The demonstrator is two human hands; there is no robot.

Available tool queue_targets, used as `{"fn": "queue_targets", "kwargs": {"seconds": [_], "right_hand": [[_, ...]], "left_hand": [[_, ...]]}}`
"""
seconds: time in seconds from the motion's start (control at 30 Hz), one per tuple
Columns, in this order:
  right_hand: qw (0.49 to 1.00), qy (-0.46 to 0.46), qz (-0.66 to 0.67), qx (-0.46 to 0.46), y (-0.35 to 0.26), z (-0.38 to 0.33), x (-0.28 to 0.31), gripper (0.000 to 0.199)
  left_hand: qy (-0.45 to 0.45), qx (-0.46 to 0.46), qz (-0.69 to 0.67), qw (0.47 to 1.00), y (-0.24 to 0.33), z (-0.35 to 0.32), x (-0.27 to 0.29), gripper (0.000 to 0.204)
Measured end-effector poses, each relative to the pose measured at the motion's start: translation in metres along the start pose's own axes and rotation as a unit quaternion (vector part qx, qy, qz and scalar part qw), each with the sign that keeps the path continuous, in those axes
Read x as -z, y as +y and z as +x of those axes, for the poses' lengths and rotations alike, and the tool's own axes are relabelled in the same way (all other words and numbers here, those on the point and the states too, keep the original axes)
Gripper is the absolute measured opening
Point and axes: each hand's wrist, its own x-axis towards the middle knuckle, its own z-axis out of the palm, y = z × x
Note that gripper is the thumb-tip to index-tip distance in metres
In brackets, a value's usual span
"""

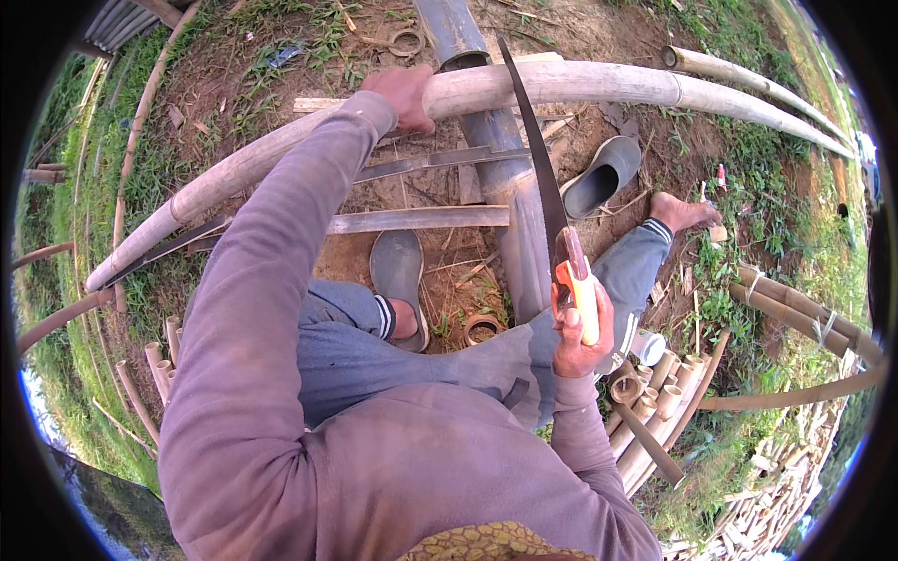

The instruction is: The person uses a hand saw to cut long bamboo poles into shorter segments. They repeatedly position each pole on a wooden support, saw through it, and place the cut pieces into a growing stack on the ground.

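Observation:
My left hand (404, 93) grips a long pale bamboo pole (524, 84) that lies across the ground in front of me. In my right hand (580, 332) is a handsaw by its orange and cream handle (578, 285). Its dark toothed blade (535, 150) points away from me and crosses the pole just right of my left hand. A grey metal pipe (496, 159) runs under the pole at that spot. My long grey sleeves and blue trousers fill the lower middle.
A long flat knife (440, 161) and a wooden slat (421, 220) lie on the dirt. Two dark slippers (603, 173) lie on the dirt, one under my left foot (400, 280); my right foot (678, 213) is bare. Several cut bamboo tubes (655, 402) are piled at right, more (164, 360) at left. Bamboo rings (482, 329) lie on the soil.

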Motion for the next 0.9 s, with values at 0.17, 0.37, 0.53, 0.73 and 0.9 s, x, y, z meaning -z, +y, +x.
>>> {"fn": "queue_targets", "kwargs": {"seconds": [0.17, 0.37, 0.53, 0.73, 0.9], "right_hand": [[1.0, 0.001, -0.007, 0.02, 0.004, 0.002, -0.002, 0.062], [0.998, 0.007, -0.002, 0.064, -0.025, 0.138, -0.094, 0.039], [0.998, -0.001, 0.036, 0.047, -0.025, 0.136, -0.1, 0.042], [1.0, -0.016, -0.005, 0.027, -0.025, 0.002, 0.002, 0.055], [0.985, 0.025, -0.098, 0.143, -0.019, 0.1, -0.053, 0.041]], "left_hand": [[0.004, 0.017, -0.028, 0.999, -0.002, 0.002, -0.002, 0.085], [0.014, 0.029, -0.019, 0.999, 0.023, -0.016, 0.007, 0.082], [0.03, 0.009, -0.034, 0.999, 0.01, -0.014, 0.011, 0.082], [0.033, -0.01, -0.032, 0.999, 0.003, -0.008, 0.008, 0.085], [0.017, -0.006, -0.032, 0.999, 0.019, 0.005, -0.001, 0.085]]}}
